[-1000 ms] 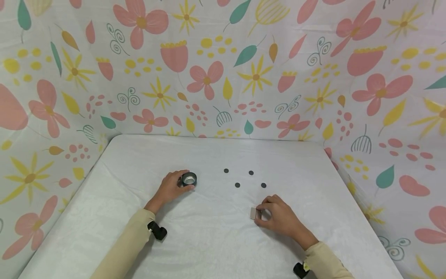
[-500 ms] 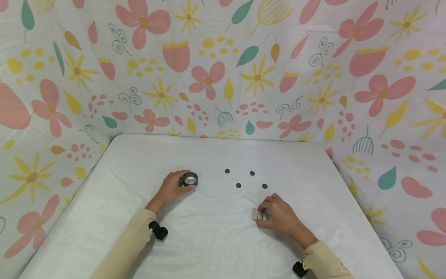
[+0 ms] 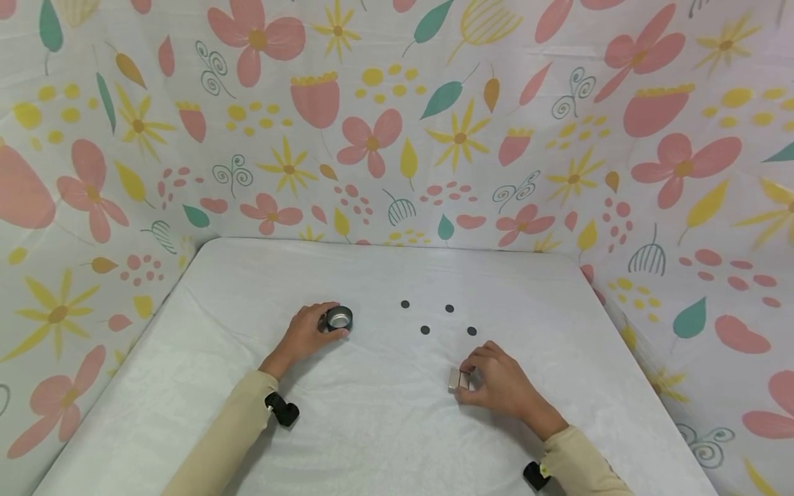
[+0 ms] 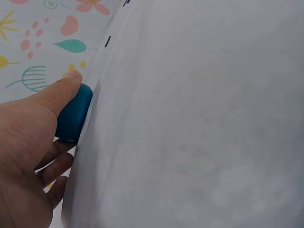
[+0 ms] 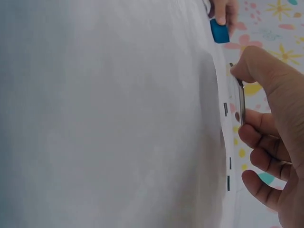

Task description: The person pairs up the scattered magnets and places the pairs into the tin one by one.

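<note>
Left hand [image 3: 309, 331]: thumb and fingers grip the blue tin [image 4: 75, 118] by its outer wall.
Blue tin: left of the discs; hollow, probably light, stiff, slick; best held round the wall.
Black discs [image 3: 424, 330]: four, flat on white cloth [image 3: 372, 427]; likely light; lift by edges.
Metal plate [image 3: 455, 380]: nearer the person than the discs; two-part, perhaps hinged; likely rigid, smooth; take opposite edges.
Right hand [image 3: 499, 384]: pinches the metal plate.

The container [image 4: 76, 116] is blue, discs [image 3: 424, 330] black, backdrop [image 3: 372, 141] flowered.
</note>
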A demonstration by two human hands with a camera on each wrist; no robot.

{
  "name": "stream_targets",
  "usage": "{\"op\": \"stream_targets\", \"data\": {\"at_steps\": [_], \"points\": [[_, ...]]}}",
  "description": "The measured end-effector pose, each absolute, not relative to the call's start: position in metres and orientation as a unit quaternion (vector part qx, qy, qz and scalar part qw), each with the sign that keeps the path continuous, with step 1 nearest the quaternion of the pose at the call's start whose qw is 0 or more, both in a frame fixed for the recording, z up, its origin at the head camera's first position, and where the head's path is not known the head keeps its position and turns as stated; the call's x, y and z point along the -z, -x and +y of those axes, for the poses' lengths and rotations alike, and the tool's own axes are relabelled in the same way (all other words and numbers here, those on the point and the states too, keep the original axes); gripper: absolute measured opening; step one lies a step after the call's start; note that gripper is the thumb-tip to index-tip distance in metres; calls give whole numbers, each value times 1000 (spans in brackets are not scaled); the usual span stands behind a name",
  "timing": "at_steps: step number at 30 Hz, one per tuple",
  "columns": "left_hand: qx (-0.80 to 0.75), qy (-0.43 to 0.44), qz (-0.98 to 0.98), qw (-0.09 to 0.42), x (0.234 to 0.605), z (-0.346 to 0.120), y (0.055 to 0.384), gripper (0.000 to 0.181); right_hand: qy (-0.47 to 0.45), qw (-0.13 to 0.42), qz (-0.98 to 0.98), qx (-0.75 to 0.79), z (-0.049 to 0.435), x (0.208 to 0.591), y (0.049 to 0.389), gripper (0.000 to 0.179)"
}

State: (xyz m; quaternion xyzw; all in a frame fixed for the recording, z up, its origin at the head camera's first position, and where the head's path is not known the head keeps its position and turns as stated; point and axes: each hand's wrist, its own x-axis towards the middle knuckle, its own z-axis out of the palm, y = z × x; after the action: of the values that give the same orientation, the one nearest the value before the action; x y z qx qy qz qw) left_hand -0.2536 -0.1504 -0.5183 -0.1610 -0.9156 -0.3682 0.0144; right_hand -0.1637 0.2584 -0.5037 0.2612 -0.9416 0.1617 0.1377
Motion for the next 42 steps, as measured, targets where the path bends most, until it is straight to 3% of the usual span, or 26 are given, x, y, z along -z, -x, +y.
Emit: {"op": "stream_targets", "data": {"at_steps": [20,42], "points": [[384,159,-909,15,521,-152,257,67,-334,178,-895,-235,244,483,207,26],[411,161,-897,13,524,-153,261,65,-382,145,-874,-263,182,474,270,25]]}}
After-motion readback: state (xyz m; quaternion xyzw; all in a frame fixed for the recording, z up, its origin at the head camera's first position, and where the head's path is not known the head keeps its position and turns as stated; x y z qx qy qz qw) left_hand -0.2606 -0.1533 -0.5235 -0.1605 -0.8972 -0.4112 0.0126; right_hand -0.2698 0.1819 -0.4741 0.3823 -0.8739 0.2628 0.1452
